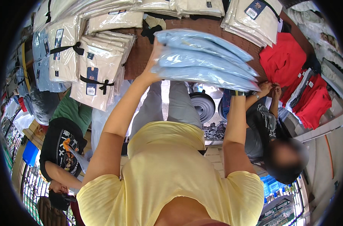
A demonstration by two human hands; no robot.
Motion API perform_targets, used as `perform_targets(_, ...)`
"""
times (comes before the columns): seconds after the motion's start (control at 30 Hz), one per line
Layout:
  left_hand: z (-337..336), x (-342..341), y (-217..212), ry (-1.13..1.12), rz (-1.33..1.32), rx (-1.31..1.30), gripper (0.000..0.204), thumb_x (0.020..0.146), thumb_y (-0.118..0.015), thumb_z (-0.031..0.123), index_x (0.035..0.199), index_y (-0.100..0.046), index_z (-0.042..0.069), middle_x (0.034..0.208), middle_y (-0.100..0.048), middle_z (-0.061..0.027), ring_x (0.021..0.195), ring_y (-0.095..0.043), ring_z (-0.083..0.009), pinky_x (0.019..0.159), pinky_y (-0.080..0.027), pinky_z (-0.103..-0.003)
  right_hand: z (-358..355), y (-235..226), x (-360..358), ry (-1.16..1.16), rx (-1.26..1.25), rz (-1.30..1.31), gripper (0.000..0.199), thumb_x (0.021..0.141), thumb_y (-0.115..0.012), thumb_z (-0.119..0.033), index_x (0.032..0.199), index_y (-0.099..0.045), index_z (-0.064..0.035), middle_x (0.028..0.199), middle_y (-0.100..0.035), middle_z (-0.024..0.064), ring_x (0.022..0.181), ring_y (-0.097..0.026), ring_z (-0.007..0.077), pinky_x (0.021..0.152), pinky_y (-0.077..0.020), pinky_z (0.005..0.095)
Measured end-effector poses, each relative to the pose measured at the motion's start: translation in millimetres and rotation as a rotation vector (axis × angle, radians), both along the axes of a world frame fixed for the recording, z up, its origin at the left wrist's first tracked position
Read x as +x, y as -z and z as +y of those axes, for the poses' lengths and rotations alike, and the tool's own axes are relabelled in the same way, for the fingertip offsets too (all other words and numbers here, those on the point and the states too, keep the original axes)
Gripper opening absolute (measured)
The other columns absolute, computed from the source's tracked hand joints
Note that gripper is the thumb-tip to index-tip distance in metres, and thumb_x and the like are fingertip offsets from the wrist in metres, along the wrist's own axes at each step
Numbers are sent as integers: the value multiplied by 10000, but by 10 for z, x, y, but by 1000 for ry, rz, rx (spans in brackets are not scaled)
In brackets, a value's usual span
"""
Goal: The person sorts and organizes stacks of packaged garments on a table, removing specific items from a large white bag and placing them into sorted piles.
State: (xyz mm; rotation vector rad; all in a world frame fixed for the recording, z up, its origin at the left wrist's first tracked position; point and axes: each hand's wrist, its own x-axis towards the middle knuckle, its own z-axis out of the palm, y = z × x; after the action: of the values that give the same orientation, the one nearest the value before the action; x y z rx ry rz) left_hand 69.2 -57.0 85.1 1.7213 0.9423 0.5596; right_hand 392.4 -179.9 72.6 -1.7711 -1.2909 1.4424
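A stack of several folded light-blue garments (201, 56) in clear plastic bags is in front of me, over the near edge of the brown table. My left hand (152, 64) is closed round its left end. Under the right end reaches my right hand (237, 93), with a band at the wrist. It supports the stack from below, and the bags hide its fingers. To the left lie bagged beige garments (99, 71) with dark tags and black ties.
The brown table (137, 56) carries more bagged beige garments (254, 19) at the back right. Red garments (282, 56) lie at the right, near a co-worker's hands (271, 90). Another person in a black shirt (64, 139) is at my left. A round black base (202, 107) stands below the table.
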Motion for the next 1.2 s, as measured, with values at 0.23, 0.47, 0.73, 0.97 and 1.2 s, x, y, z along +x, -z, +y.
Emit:
perform_targets(0.23, 110, 7, 390, -158, -289, -128, 1032, 594, -855, 168, 1365, -184, 30, 1297, -394, -125, 1212, -407, -237, 1039, -322, -337, 217, 680, 36, -60, 159, -410, 502, 722, -780, -133, 1164, -573, -14, 1162, -612, 111, 1076, -565, 252, 928, -466, 381)
perform_targets(0.47, 241, 197, 297, -221, -421, -400, 689, 767, -756, 232, 1295, -368, 20, 1210, -480, -109, 1104, -489, -222, 965, -405, -347, 446, 756, -94, -36, 227, -339, 490, 707, -813, -168, 1120, -603, -8, 1148, -622, 103, 1067, -570, 242, 911, -475, 371)
perform_targets(0.73, 639, 349, -277, -27, 31, -192, 633, 606, -870, 310, 1099, -613, 7, 1120, -637, -177, 1031, -605, -289, 910, -461, -368, 940, -346, -376, 378, 178, 226, 428, 694, -840, -229, 1004, -671, 14, 950, -696, 100, 859, -645, 155, 793, -516, 300)
perform_targets(0.97, 606, 79, -389, -11, 46, -658, 846, 588, -866, 200, 1304, -459, 8, 1174, -602, -143, 1089, -568, -235, 938, -445, -346, 236, 67, -1275, 847, -30, 684, 536, 773, -775, -260, 1196, -575, 1, 1170, -613, 88, 1067, -566, 191, 937, -429, 322)
perform_targets(1.2, 608, -62, 580, 20, 189, -690, 875, 590, -875, 256, 1286, -420, -17, 1154, -598, -157, 1041, -595, -232, 905, -471, -326, -494, 941, -847, 578, -90, 517, 468, 812, -627, -284, 1159, -596, 28, 1211, -568, 146, 1142, -522, 270, 928, -424, 362)
